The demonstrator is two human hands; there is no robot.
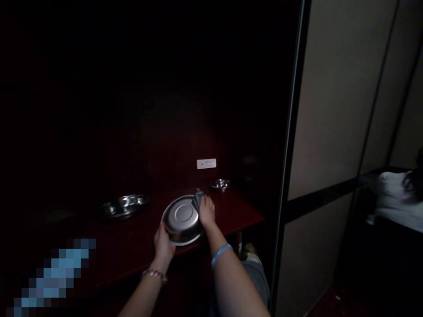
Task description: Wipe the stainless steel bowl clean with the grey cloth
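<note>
My left hand [162,245] grips the lower left rim of a round steel plate [180,219], held tilted with its underside toward me above the dark red table [125,246]. My right hand [206,212] presses a small grey cloth [197,199] against the plate's upper right edge. A blue band circles my right wrist and a thin bracelet my left.
A sectioned steel tray [124,205] lies on the table to the left, a small steel bowl [220,185] at the back right. A white socket plate [206,164] is on the dark wall. A beige partition [333,110] stands right; a person in white [396,198] is at far right.
</note>
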